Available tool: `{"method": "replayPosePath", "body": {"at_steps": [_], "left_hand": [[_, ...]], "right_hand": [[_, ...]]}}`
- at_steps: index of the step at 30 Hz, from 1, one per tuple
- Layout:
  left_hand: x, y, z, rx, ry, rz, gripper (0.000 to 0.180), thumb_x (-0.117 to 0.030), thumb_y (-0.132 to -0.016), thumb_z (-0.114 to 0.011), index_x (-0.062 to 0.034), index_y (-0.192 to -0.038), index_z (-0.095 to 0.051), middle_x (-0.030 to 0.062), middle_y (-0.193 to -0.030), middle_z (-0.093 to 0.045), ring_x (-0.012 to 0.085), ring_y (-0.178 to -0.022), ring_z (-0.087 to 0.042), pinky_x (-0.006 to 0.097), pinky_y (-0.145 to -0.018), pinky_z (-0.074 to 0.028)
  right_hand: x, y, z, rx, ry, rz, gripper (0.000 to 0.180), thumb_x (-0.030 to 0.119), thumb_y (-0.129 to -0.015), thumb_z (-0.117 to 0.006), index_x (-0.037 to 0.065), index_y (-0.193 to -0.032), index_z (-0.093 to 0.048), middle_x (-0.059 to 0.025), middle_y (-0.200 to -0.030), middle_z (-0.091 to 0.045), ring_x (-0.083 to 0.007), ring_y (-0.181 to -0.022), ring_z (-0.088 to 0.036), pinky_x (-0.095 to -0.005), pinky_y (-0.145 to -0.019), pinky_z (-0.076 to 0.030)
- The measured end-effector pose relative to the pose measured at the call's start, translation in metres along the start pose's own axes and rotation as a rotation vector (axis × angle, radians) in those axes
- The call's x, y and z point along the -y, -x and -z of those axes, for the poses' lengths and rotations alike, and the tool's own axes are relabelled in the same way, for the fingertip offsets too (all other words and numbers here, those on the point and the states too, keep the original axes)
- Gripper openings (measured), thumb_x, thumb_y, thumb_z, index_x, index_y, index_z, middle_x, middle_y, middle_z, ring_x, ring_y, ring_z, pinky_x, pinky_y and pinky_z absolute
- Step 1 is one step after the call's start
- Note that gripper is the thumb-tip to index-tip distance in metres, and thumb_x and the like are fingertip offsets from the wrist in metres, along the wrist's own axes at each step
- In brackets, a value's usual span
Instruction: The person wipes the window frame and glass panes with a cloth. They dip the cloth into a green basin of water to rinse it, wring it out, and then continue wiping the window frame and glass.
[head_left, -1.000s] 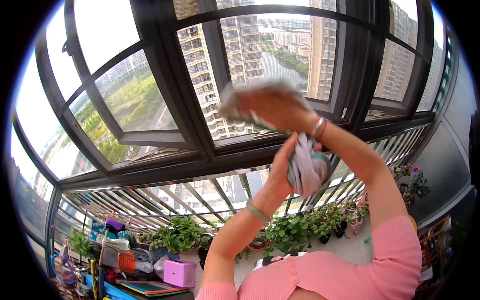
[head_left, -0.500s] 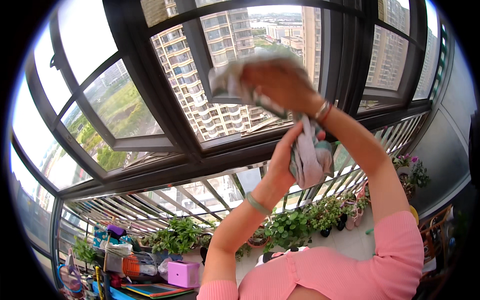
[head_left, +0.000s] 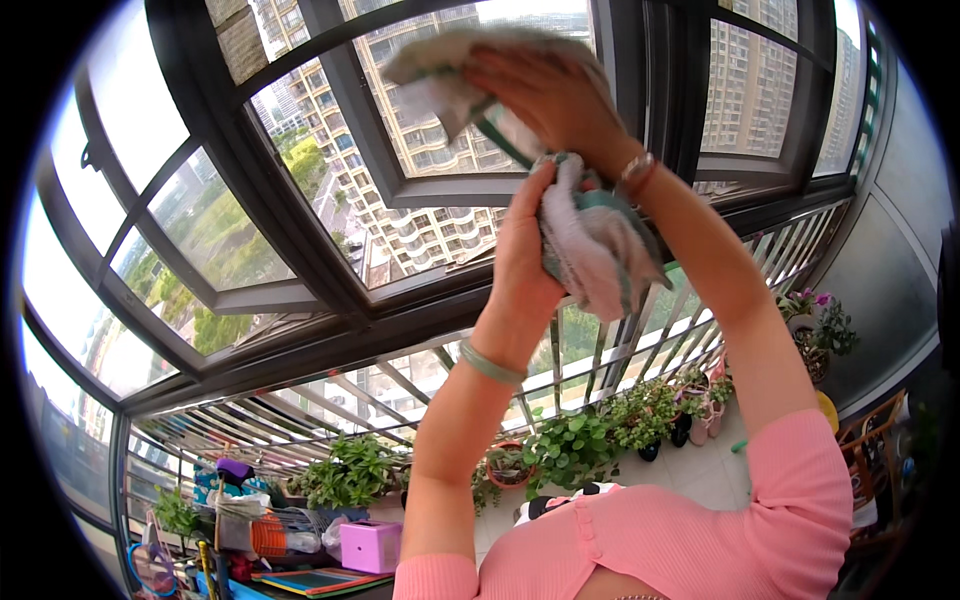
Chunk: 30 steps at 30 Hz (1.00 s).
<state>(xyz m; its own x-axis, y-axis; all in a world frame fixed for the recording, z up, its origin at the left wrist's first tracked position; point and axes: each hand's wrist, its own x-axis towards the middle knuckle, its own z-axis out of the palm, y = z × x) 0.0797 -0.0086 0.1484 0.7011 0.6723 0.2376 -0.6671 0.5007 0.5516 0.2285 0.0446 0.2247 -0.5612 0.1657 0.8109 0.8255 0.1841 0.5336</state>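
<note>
A grey-white towel (head_left: 603, 250) with green stripes stretches between my two hands. My left hand (head_left: 522, 248) is closed round its lower, bunched part, with the thumb pointing up, and loose folds hang to the right. Higher up, my right hand (head_left: 560, 108) bears on the spread part of the towel in front of the window pane (head_left: 440, 130). Its fingers lie fairly straight over the cloth and are slightly blurred. Whether the towel touches the glass, I cannot tell. A pale green bangle (head_left: 490, 363) circles my left wrist.
Dark window frames (head_left: 370, 318) surround the panes, and a tilted sash (head_left: 470, 190) stands behind my hands. Below runs a metal railing (head_left: 390, 385). Potted plants (head_left: 570, 447) line the floor. A purple box (head_left: 370, 546) stands at the lower left, beside an orange basket (head_left: 268, 535).
Both hands have moved upward with the towel, the left one also to the left. The upper part of the towel has spread wider, and the view has shifted a little.
</note>
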Motion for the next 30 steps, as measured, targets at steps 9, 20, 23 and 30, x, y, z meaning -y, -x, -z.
{"method": "replayPosePath", "body": {"at_steps": [9, 20, 23, 30], "left_hand": [[-0.007, -0.012, 0.007, -0.014, -2.07, -1.194, 0.02, -0.018, -0.083, -0.077, -0.0194, -0.102, -0.072, 0.0029, -0.107, -0.058, 0.0192, -0.067, -0.064, 0.032, -0.052, -0.052], [-0.024, -0.044, 0.019, 0.077, -2.477, -1.064, 0.047, -0.019, -0.08, -0.075, -0.0156, -0.123, -0.057, 0.0066, -0.117, -0.054, 0.0334, -0.102, -0.063, 0.041, -0.067, -0.061], [0.001, -0.032, 0.039, 0.116, -2.521, -0.801, 0.042, -0.021, -0.08, -0.076, -0.0146, -0.118, -0.058, 0.0071, -0.112, -0.057, 0.0328, -0.101, -0.065, 0.041, -0.07, -0.062], [-0.052, -0.086, -0.078, 0.063, -2.213, -1.491, 0.032, -0.02, -0.084, -0.072, -0.021, -0.115, -0.062, 0.0063, -0.109, -0.056, 0.0329, -0.097, -0.063, 0.044, -0.064, -0.058]], "right_hand": [[-0.008, 0.056, 0.037, 0.25, -0.144, -0.044, 0.031, 0.02, -0.086, -0.061, 0.024, -0.117, -0.069, 0.0041, -0.124, -0.065, -0.0192, -0.122, -0.055, -0.0424, -0.108, -0.035], [0.016, 0.119, 0.038, 0.131, -0.329, -0.22, 0.041, 0.023, -0.085, -0.068, 0.013, -0.124, -0.062, -0.0067, -0.123, -0.057, -0.0274, -0.119, -0.052, -0.0465, -0.104, -0.037], [0.019, 0.148, 0.038, 0.261, -0.365, -0.101, 0.036, 0.022, -0.085, -0.069, 0.013, -0.12, -0.062, -0.0057, -0.119, -0.059, -0.0274, -0.114, -0.055, -0.0463, -0.101, -0.039], [-0.075, 0.05, 0.053, -0.327, -0.182, -0.224, 0.027, 0.016, -0.086, -0.066, 0.016, -0.113, -0.065, -0.0051, -0.107, -0.063, -0.0285, -0.1, -0.059, -0.044, -0.093, -0.045]]}}
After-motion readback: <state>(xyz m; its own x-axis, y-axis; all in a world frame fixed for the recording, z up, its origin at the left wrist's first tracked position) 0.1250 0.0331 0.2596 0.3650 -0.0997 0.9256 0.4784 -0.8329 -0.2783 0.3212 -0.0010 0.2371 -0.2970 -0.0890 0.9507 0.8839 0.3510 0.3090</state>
